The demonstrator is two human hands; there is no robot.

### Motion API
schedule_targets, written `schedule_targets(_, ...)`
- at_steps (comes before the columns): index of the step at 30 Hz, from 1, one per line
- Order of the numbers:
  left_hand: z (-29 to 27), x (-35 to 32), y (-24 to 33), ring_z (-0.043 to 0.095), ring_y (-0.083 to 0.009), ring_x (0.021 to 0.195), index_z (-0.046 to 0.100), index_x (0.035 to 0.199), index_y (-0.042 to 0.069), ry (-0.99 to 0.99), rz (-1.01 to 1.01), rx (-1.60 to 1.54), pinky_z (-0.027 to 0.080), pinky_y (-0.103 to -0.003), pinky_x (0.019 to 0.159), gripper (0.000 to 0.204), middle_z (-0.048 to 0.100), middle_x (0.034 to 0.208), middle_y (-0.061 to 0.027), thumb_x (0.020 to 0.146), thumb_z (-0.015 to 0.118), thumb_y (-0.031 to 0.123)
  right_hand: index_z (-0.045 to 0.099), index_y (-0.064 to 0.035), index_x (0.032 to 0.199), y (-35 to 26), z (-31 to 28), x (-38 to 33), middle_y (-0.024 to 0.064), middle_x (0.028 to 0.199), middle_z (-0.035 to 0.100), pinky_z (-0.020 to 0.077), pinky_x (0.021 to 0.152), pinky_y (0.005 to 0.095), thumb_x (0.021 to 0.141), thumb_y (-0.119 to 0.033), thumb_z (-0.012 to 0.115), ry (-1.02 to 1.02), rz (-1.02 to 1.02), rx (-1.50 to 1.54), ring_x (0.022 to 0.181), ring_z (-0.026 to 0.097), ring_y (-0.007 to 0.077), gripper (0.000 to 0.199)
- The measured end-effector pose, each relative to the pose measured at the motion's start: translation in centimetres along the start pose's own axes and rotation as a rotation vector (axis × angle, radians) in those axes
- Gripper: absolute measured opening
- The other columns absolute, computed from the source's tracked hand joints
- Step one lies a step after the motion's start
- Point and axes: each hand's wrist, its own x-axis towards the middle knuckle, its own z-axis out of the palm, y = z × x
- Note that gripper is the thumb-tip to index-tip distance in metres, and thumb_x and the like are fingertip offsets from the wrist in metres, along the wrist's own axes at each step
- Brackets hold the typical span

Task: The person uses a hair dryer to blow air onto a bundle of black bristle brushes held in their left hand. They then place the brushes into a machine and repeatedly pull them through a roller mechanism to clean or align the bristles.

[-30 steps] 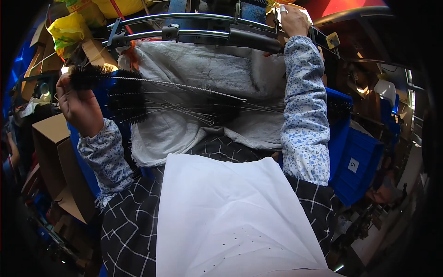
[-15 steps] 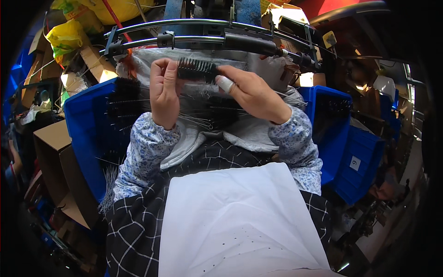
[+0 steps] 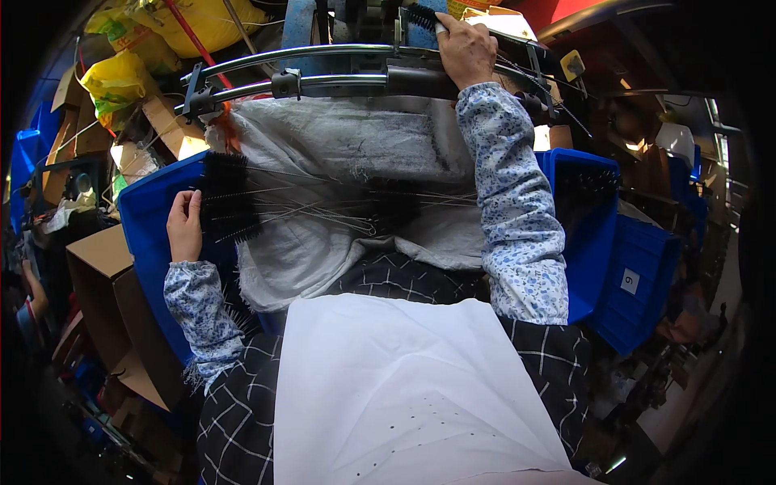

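Note:
My right hand point(image 3: 467, 50) is raised to the machine, closed round a black bristle brush point(image 3: 422, 16). The brush's bristled end points up and left. A twisted wire stem point(image 3: 558, 99) runs down and right from beside this hand. One finger has a white wrap. On the left, my left hand point(image 3: 185, 228) is at the blue bin's edge, thumb and fingers pinched on the tip of a black wire brush at the side of a pile of brushes point(image 3: 230, 198). The pile's wire stems lie toward the middle of a grey-white cloth point(image 3: 323, 137) over my lap.
Two metal rails point(image 3: 339, 81) with a dark sleeve cross in front of the machine point(image 3: 303, 32). A blue bin point(image 3: 149, 202) stands left, another blue bin point(image 3: 570, 158) right. An open cardboard box point(image 3: 105, 259) is at far left, and yellow bags point(image 3: 117, 81) lie behind.
Both hands held a brush together in front of me. Now my right hand has carried a brush up to the machine, and my left hand has moved down left to the brush pile.

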Motion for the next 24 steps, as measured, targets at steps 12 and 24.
schedule_targets(12, -2.4, 1.6, 3.8, 0.045, -0.0103, 0.070, 0.048, 0.083, 0.001, 0.594, 0.400, -0.041, 0.038, -0.022, 0.067, 0.023, 0.049, 0.074, -0.0039, 0.090, 0.041, 0.022, 0.059, -0.0209, 0.102, 0.8, 0.4, 0.2, 0.0103, 0.080, 0.062, 0.0414, 0.073, 0.0394, 0.080, -0.029, 0.049, -0.021, -0.026, 0.097, 0.078, 0.054, 0.0275, 0.026)
schedule_targets(24, -7.2, 0.6, 5.7, 0.049, -0.0126, 0.077, 0.050, 0.088, 0.000, 0.772, 0.445, -0.707, 0.043, -0.024, 0.067, 0.016, 0.049, 0.083, -0.0047, 0.087, 0.046, 0.016, 0.053, -0.0123, 0.107, -1.6, -0.8, 1.7, 0.0090, 0.104, 0.052, 0.0291, 0.085, 0.0552, 0.078, -0.014, 0.043, -0.164, 0.060, -0.067, 0.106, 0.041, 0.0286, 0.031)
